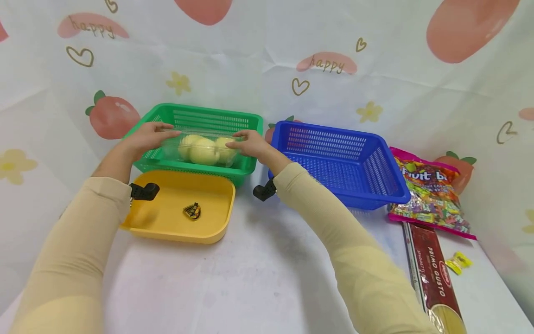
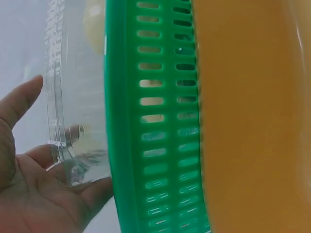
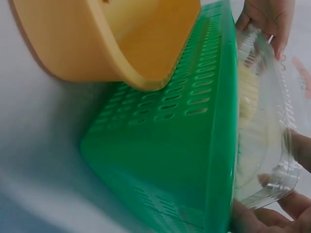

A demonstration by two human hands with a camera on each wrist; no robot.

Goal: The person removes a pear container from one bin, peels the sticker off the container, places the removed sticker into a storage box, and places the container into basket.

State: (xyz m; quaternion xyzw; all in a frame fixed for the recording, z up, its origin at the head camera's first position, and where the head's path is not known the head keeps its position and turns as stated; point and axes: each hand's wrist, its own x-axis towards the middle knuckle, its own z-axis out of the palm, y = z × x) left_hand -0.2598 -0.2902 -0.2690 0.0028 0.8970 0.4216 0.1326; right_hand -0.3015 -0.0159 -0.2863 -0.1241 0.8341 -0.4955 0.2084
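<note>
A clear plastic box [image 1: 169, 149] with several pale yellow round pieces [image 1: 204, 151] inside sits at the mouth of the green basket [image 1: 196, 168]. My left hand [image 1: 151, 137] grips the box's left end, thumb on one side and fingers curled beneath its edge in the left wrist view. At the opposite end, my right hand [image 1: 251, 144] holds the box, its fingertips showing through the clear plastic in the right wrist view. How far the box sinks into the basket is partly hidden by the green wall.
In front of the green basket stands a yellow tray [image 1: 225, 204] with a small black-and-gold piece [image 1: 193, 211] in it. A blue basket [image 1: 375, 200] is to the right. Beyond lie a candy bag [image 1: 429, 195], a spaghetti pack [image 1: 434, 269] and a yellow wrapped candy [image 1: 459, 263].
</note>
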